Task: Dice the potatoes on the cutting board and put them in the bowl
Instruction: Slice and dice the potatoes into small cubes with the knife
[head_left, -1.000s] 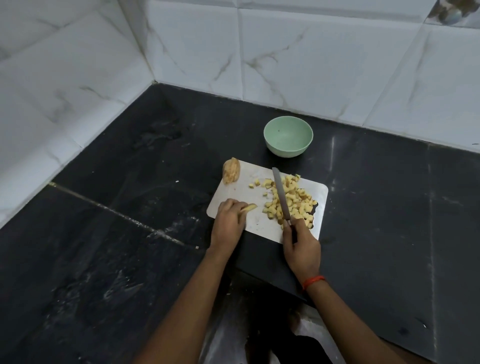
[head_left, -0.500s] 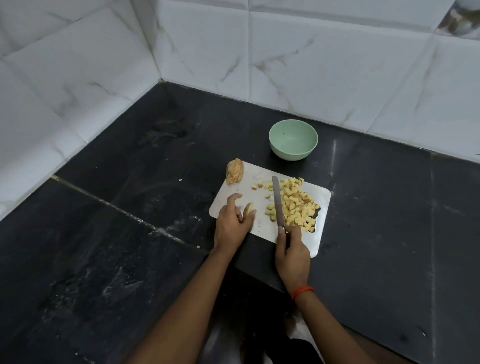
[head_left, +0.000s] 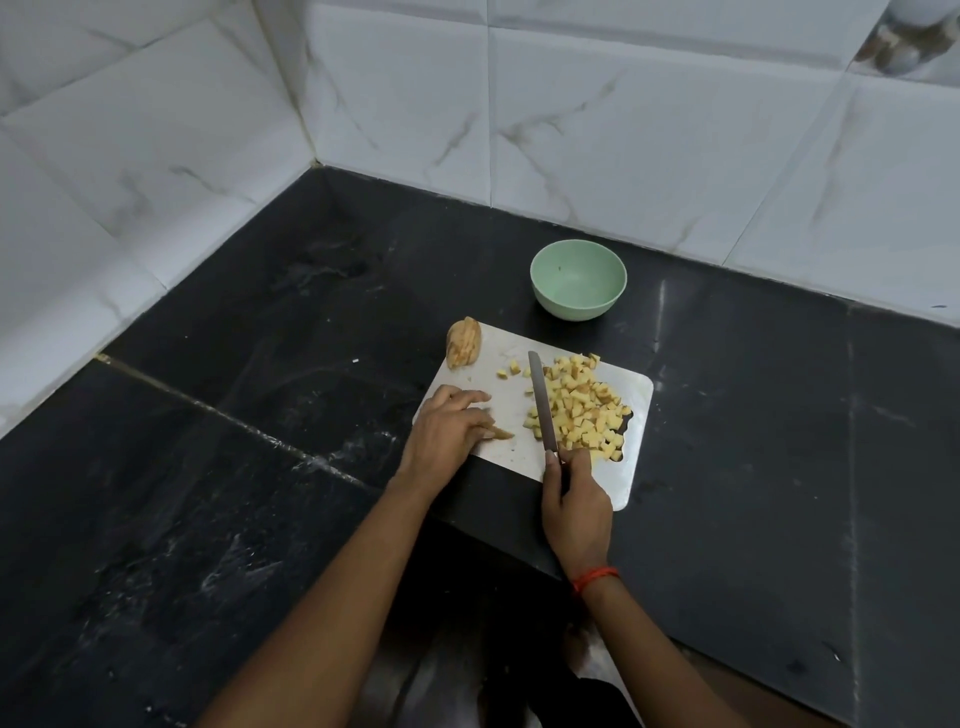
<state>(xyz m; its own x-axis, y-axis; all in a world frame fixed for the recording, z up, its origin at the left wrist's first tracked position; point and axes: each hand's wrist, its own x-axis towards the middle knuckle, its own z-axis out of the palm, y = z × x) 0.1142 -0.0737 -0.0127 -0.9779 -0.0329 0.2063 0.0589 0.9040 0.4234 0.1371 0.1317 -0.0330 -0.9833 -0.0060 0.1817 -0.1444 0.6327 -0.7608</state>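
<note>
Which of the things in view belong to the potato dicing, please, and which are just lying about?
In use: cutting board, diced potato, potato chunk, potato slice under the left hand, knife in the right hand, green bowl.
Just there: orange wrist thread, black counter, tiled wall.

Head-worn view, steeply down onto countertop (head_left: 249, 467)

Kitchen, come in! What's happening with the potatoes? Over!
Left hand holds potato slice on cutting board; right hand grips knife. Diced pile on board, bowl has none yet. One potato chunk uncut at far corner. Nothing blocking.
</note>
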